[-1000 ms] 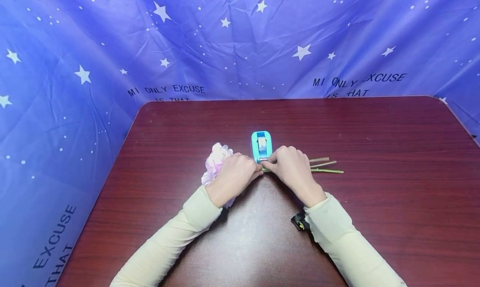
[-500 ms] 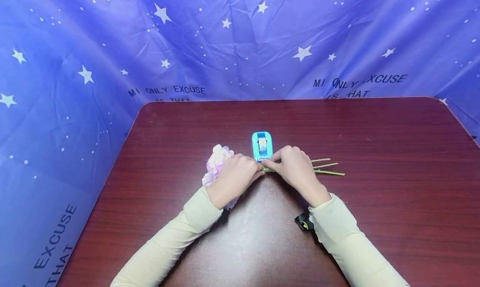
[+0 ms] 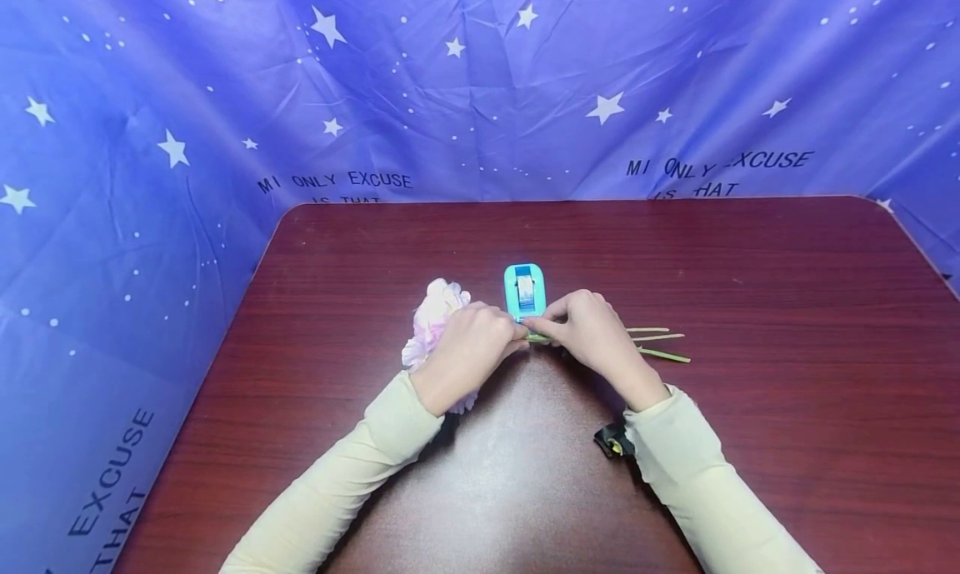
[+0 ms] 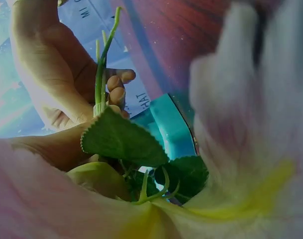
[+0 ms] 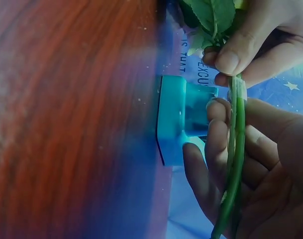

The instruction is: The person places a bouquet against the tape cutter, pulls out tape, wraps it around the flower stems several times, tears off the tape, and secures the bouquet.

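In the head view, my left hand (image 3: 472, 349) pinches a bunch of flower stems (image 3: 660, 336) just below the leaves. Pale pink-white flowers (image 3: 433, 320) show beyond its far side, partly covered by it. The fingers and thumb of my right hand (image 3: 596, 332) are around the same stems, right beside the left fingertips. A band of clear tape (image 5: 240, 92) wraps the stems between the two hands, as the right wrist view shows. Serrated green leaves (image 4: 121, 142) hang over the left hand's grip. The stem ends fan out past the right hand.
A turquoise tape dispenser (image 3: 525, 309) with a roll in it stands right behind the fingertips. Near the right sleeve lies a small black item with a yellow spot (image 3: 612, 443). The dark red wooden table (image 3: 360, 241) ends at a blue star-printed curtain (image 3: 480, 91).
My right hand has shifted slightly right, leaving a bit more stem showing between the hands. The stem ends have swung toward me, and the flowers have turned a little. My left hand stays nearly still.
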Action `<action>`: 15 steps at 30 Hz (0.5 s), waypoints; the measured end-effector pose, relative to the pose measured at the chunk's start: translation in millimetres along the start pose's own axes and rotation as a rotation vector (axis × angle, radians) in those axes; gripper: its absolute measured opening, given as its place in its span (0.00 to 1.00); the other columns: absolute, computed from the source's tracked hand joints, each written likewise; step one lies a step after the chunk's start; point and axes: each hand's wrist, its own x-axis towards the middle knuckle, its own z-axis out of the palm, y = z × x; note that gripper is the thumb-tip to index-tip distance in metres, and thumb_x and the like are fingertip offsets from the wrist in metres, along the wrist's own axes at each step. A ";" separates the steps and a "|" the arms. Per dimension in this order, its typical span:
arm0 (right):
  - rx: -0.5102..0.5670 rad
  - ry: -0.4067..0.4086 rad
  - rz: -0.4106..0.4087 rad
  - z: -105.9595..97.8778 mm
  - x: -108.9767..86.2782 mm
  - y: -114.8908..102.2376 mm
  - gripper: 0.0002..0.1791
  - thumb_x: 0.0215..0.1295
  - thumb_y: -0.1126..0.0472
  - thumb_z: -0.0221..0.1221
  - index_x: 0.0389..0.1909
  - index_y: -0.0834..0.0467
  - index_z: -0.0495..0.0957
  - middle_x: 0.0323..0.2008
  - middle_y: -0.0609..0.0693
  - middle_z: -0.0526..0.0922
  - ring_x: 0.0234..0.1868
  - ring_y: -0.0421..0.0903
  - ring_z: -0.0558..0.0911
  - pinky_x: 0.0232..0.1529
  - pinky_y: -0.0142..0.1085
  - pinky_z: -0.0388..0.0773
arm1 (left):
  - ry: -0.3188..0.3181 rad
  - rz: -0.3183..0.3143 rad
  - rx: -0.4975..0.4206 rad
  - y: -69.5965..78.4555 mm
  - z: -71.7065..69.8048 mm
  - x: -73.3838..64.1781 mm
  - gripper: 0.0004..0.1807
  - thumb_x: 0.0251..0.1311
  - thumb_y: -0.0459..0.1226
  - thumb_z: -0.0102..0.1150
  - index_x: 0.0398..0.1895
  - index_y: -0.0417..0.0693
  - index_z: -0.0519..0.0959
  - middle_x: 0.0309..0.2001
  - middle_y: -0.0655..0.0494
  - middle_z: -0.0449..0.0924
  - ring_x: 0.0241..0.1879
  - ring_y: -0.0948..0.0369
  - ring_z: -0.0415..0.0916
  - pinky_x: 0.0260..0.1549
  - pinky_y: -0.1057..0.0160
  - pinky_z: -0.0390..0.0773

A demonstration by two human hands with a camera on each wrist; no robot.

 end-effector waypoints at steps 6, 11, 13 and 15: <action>0.043 -0.040 0.033 -3.8 0.0 0.9 0.13 0.62 0.50 0.67 0.22 0.51 0.89 0.17 0.42 0.80 0.19 0.38 0.71 0.24 0.33 0.68 | 0.064 0.037 0.024 -0.1 -1.2 0.4 0.08 0.56 0.45 0.70 0.22 0.58 0.83 0.19 0.65 0.81 0.24 0.62 0.78 0.31 0.63 0.76; 0.058 -0.072 0.057 -5.9 -0.3 0.5 0.15 0.63 0.50 0.65 0.21 0.52 0.87 0.16 0.44 0.81 0.18 0.38 0.74 0.24 0.34 0.70 | 0.103 0.057 0.030 -0.3 -1.2 -0.1 0.07 0.55 0.44 0.71 0.23 0.58 0.83 0.19 0.66 0.81 0.23 0.63 0.77 0.32 0.64 0.76; 0.058 -0.081 0.060 -6.6 -0.4 0.1 0.16 0.64 0.49 0.65 0.21 0.53 0.87 0.16 0.45 0.81 0.18 0.38 0.74 0.25 0.34 0.70 | 0.123 0.070 0.044 -0.7 -0.7 -0.1 0.05 0.54 0.44 0.71 0.25 0.58 0.84 0.19 0.66 0.81 0.23 0.63 0.76 0.32 0.65 0.75; 0.056 -0.083 0.062 -7.8 -0.8 -0.7 0.16 0.64 0.49 0.65 0.21 0.54 0.87 0.16 0.45 0.82 0.19 0.38 0.74 0.25 0.34 0.70 | 0.148 0.087 0.060 -0.9 -0.5 0.1 0.04 0.55 0.43 0.71 0.26 0.58 0.85 0.20 0.66 0.81 0.22 0.64 0.75 0.32 0.66 0.75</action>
